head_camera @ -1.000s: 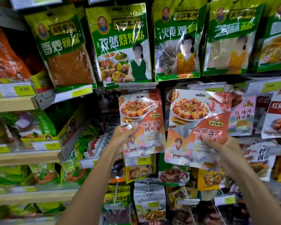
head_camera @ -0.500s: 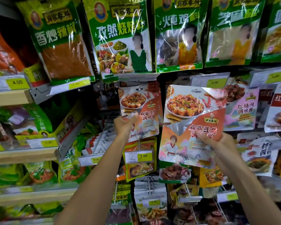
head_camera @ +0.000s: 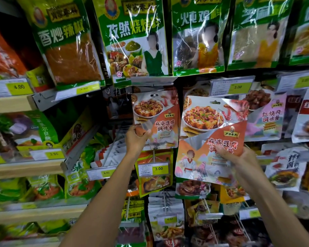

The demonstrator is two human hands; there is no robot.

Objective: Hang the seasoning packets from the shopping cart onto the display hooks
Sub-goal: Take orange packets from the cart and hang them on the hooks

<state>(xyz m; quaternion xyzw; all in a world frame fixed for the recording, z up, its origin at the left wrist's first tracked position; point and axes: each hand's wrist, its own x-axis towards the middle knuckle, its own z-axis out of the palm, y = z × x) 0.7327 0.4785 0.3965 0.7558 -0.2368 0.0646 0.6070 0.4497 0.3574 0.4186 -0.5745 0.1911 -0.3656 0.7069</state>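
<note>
My left hand [head_camera: 136, 139] grips the lower left corner of an orange mapo tofu seasoning packet [head_camera: 157, 116]. That packet's top slot sits at a display hook [head_camera: 154, 95] under the upper price rail. In front of the display, my right hand [head_camera: 239, 157] pinches the lower right part of a second, identical packet [head_camera: 210, 138], which is tilted slightly. Its hang hole is near the top edge, below the 3.00 price tag [head_camera: 237, 87], apart from any hook I can see.
Large green seasoning bags [head_camera: 132, 38] hang in a row above. Pink and white sauce packets [head_camera: 268, 120] hang to the right. More packets and hook rods with price tags [head_camera: 159, 169] fill the rows below. Wooden shelves [head_camera: 9, 104] with green packets stand at the left.
Both packets have risen relative to the display. My left hand has shifted to the lower left corner of its packet, and the right packet now stands more upright.
</note>
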